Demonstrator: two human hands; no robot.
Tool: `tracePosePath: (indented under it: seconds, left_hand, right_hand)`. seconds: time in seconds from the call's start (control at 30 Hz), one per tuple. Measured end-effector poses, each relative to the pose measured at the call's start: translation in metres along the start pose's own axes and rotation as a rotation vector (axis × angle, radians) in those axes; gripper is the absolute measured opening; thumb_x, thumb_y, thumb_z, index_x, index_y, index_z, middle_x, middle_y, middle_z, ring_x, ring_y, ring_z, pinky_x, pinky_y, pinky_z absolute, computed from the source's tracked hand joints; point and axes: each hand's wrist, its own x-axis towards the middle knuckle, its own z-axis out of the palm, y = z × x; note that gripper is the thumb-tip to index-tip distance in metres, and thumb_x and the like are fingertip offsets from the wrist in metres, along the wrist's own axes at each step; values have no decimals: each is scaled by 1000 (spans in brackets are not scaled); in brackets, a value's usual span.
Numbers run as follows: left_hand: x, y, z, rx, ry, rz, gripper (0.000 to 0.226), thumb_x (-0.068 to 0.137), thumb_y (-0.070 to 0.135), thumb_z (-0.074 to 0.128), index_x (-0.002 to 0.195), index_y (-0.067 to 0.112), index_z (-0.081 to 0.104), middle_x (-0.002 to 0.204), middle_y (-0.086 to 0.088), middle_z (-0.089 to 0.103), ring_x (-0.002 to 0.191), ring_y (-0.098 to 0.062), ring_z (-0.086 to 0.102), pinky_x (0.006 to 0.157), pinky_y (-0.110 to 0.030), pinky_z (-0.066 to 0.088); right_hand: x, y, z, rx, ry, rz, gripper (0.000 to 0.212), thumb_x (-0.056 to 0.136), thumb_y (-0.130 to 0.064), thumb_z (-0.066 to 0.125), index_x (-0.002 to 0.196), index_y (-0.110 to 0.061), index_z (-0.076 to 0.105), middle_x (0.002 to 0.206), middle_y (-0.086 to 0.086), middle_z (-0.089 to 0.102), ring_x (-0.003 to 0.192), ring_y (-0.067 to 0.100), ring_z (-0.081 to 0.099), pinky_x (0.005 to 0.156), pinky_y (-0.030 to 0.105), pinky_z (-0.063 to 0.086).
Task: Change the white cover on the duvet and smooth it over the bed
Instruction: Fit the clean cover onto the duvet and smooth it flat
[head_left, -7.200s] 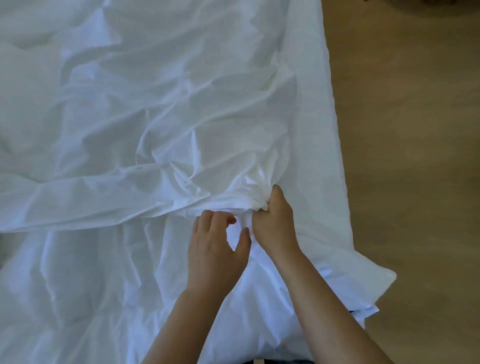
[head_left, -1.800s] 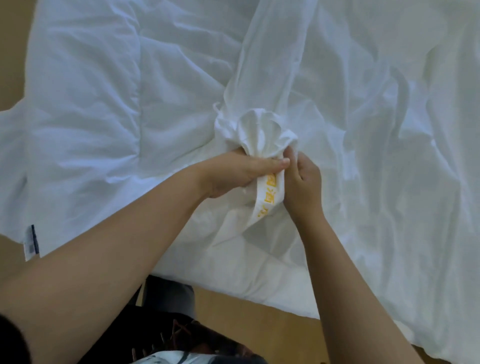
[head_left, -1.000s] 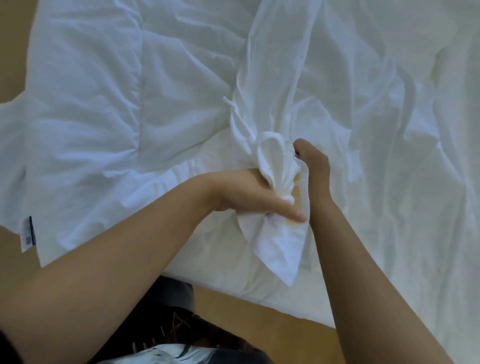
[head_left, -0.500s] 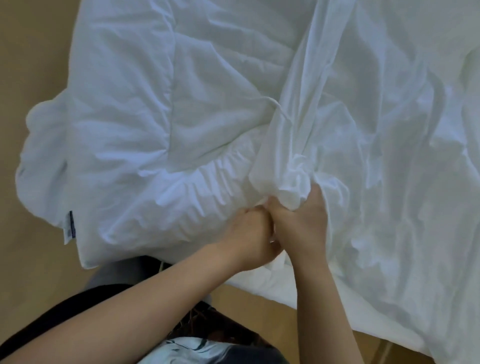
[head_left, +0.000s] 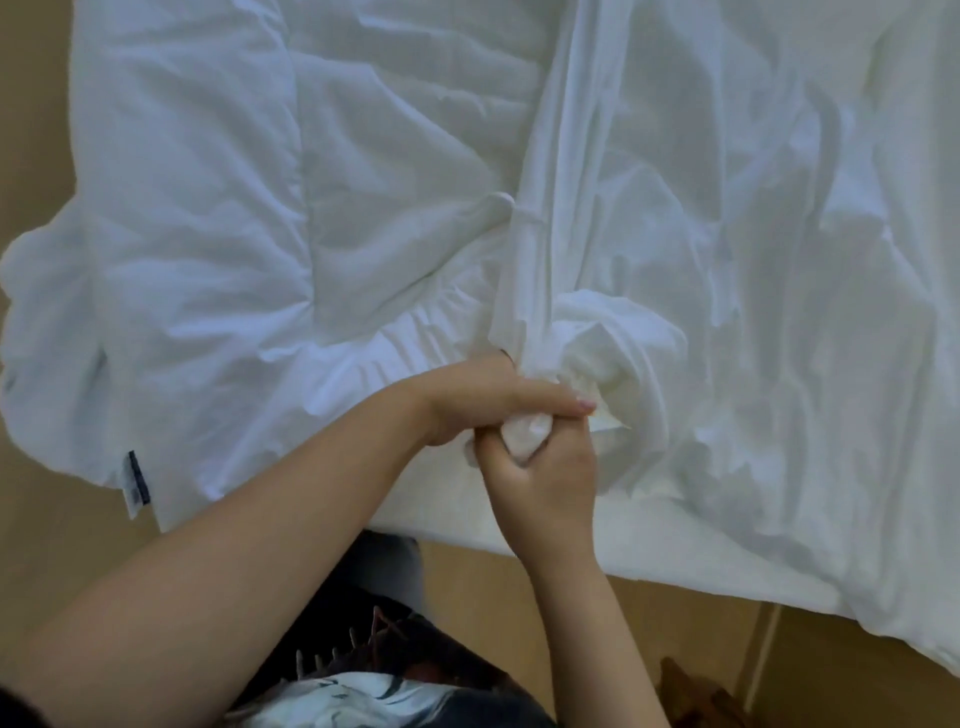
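White cover (head_left: 753, 234) rumpled over duvet (head_left: 234, 208), left hand (head_left: 483, 400) and right hand (head_left: 540, 478) gripping it, tan floor (head_left: 47, 545) beyond

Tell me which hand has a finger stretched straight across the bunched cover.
The left hand: one finger lies straight over the bunched cover, pointing right. The right hand grips that bunch from below with curled fingers.

place: likely bedroom | white duvet (head_left: 218, 218); wood-tone floor (head_left: 36, 545)

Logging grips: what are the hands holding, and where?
Left hand and right hand both grip the white cover by a bunched-up wad of its fabric.
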Motion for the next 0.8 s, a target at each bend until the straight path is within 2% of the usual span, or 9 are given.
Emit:
tracePosePath:
  seconds: [0.1, 0.2, 0.27, 0.33, 0.4, 0.5, 0.6, 0.7, 0.8]
  left_hand:
    - [-1, -5, -10, 8, 109, -59, 29, 77, 24, 74, 98, 5, 69, 90, -10, 72, 87, -26, 69, 86, -39, 55]
    - [-1, -8, -19, 126, 66, -57, 18, 79, 24, 71, 94, 16, 69, 86, 0, 73, 83, -17, 69, 72, -26, 55]
    - [-1, -1, -18, 204, 41, -102, 20, 74, 26, 72, 92, 20, 68, 82, 5, 73, 78, -12, 69, 66, -24, 55]
    - [-2, 7, -17, 241, 13, -130, 24, 65, 28, 73, 88, 20, 69, 79, 3, 73, 74, -13, 70, 64, -25, 56]
    - [-3, 12, -17, 280, -29, -102, 31, 59, 29, 75, 90, 24, 71, 88, 5, 74, 82, -12, 70, 73, -28, 58]
    - [-7, 19, -22, 379, -48, -80, 25, 65, 28, 78, 90, 26, 72, 87, 9, 73, 86, -10, 70, 75, -25, 57]
    - [-10, 26, -29, 452, -61, -139, 9, 74, 18, 74, 80, 23, 69, 67, 14, 70, 67, -2, 67, 56, -16, 52]
    - [-14, 33, -28, 438, -91, -75, 15, 63, 12, 68, 71, 24, 65, 57, 18, 63, 54, 3, 59, 48, -11, 46]
    - [-20, 28, -27, 346, -63, -18, 24, 53, 9, 57, 73, 18, 65, 65, 9, 62, 64, -7, 59, 60, -23, 49]
  right_hand:
    - [-11, 3, 0, 308, -137, 3, 29, 76, -14, 56, 105, -17, 62, 95, -1, 67, 90, 14, 63, 77, 28, 52]
    - [-9, 10, -18, 461, 127, 117, 15, 77, -16, 53, 83, -14, 67, 71, -4, 67, 66, 12, 61, 57, 23, 47]
    - [1, 15, -28, 357, 299, 197, 9, 84, -19, 62, 75, -18, 64, 63, -10, 62, 61, 4, 55, 61, 23, 43]
    - [11, 16, -32, 110, 298, 151, 16, 84, -26, 64, 70, -18, 59, 69, -12, 58, 68, 3, 51, 68, 23, 39]
    - [20, 12, -32, -174, 255, 21, 17, 80, -29, 65, 70, -19, 57, 80, -6, 56, 79, 6, 47, 71, 18, 35]
    - [34, -1, -33, -114, 112, -7, 12, 80, -23, 65, 70, -21, 59, 74, -11, 61, 73, 2, 55, 63, 11, 38]
    - [45, -11, -39, 182, -80, 24, 9, 89, -15, 58, 88, -22, 64, 83, -14, 67, 81, 2, 63, 72, 18, 49]
    - [53, -12, -39, 258, -357, -4, 45, 91, 0, 44, 125, -29, 54, 112, -7, 66, 99, 8, 63, 77, 25, 52]
    - [57, -10, -37, 418, -536, 40, 68, 83, 17, 35, 138, -22, 42, 108, 4, 66, 89, 13, 63, 70, 20, 49]
